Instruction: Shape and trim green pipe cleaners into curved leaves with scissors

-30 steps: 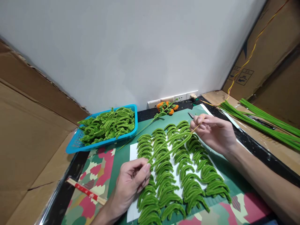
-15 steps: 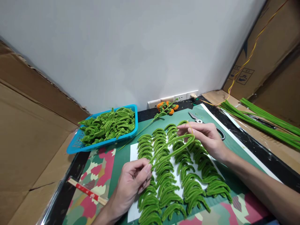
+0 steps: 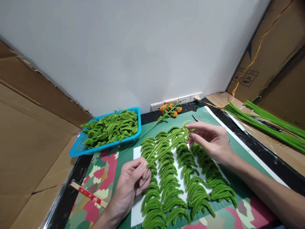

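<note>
My left hand (image 3: pixel 134 178) is closed, thumb and fingers pinching one end of a folded green pipe cleaner (image 3: pixel 166 148). From there it stretches up to the right as two strands. At its far end my right hand (image 3: pixel 209 138) pinches a thin yellow band (image 3: pixel 187 122), which looks like a rubber band and passes around the pipe cleaner's bend. Beneath both hands, curved green pipe-cleaner pieces (image 3: pixel 168 171) lie in several overlapping columns on white paper (image 3: pixel 137 216). Scissors (image 3: pixel 196 117) lie behind my right hand, mostly hidden by it.
A blue basket (image 3: pixel 107 146) full of green looped pieces stands at the left. An orange-flowered stem (image 3: pixel 170 109) lies at the back on the green mat (image 3: pixel 152 127). Long green pipe cleaners (image 3: pixel 267 125) lie at the right; wrapped chopsticks (image 3: pixel 89 194) are at the left.
The folded pipe cleaner has shifted left and its strands now lie closer together. My right fingers have moved slightly down, and the yellow band shows as a wider loop.
</note>
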The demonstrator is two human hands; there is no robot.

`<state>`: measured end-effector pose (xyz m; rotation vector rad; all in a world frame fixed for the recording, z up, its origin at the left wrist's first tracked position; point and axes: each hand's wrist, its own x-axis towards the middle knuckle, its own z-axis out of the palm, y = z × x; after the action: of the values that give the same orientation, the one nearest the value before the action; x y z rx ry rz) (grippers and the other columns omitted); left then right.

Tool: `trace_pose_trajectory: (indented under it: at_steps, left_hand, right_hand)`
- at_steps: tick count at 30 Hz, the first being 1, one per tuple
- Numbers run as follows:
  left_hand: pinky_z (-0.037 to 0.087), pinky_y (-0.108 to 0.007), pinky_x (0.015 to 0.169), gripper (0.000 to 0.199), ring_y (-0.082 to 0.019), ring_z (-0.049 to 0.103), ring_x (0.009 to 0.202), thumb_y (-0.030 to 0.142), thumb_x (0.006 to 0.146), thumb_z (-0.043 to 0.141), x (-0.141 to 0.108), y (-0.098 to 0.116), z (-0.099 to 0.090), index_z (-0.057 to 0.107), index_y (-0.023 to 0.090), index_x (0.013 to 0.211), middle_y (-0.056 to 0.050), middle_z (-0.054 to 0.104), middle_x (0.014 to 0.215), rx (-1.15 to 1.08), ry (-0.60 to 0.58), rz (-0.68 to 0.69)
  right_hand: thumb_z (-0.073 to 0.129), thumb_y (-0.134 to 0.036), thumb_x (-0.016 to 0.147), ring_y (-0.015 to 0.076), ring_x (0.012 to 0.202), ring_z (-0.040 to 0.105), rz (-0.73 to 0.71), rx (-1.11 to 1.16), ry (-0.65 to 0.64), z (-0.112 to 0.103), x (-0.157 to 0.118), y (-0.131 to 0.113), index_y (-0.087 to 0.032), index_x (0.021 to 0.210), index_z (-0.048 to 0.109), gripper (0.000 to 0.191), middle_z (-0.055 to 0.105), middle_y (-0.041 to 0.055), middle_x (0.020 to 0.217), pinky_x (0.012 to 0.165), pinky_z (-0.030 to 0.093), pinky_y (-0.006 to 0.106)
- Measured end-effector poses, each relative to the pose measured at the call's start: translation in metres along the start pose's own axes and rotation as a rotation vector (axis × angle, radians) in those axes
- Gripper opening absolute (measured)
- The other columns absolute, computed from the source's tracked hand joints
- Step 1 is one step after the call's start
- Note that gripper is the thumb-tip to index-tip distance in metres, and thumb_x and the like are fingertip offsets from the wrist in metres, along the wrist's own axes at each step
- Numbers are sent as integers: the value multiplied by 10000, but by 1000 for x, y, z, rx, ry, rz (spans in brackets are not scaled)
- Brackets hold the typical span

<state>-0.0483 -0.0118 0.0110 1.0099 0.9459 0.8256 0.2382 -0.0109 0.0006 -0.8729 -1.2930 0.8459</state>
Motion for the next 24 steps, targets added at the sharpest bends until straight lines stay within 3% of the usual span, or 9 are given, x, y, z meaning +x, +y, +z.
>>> trace_pose_trajectory:
  at_steps: [7, 18, 24]
  left_hand:
    - [175, -139, 380, 561, -25, 268, 430, 555, 846, 816, 1, -2, -1, 469, 165, 641, 73, 383, 529, -14, -35, -28]
    - [204, -123, 373, 556, -15, 240, 437, 491, 868, 818, 2, -5, -2, 441, 164, 621, 85, 339, 545, -38, -162, -49]
    - [203, -124, 374, 548, -13, 205, 423, 481, 908, 780, -1, -6, -5, 421, 174, 629, 106, 272, 520, -26, -219, -50]
  right_hand:
    - [772, -218, 926, 197, 785, 792, -11, -54, -21, 4, -5, 4, -259, 1327, 730, 405, 799, 46, 987, 776, 705, 379]
    - [724, -141, 916, 150, 775, 794, -36, -168, -188, 3, -6, 3, -261, 1346, 697, 447, 786, 66, 1219, 728, 694, 305]
    - [617, -70, 947, 134, 769, 778, -301, -509, -48, -3, -1, 6, -243, 1337, 698, 434, 808, 52, 1190, 772, 684, 304]
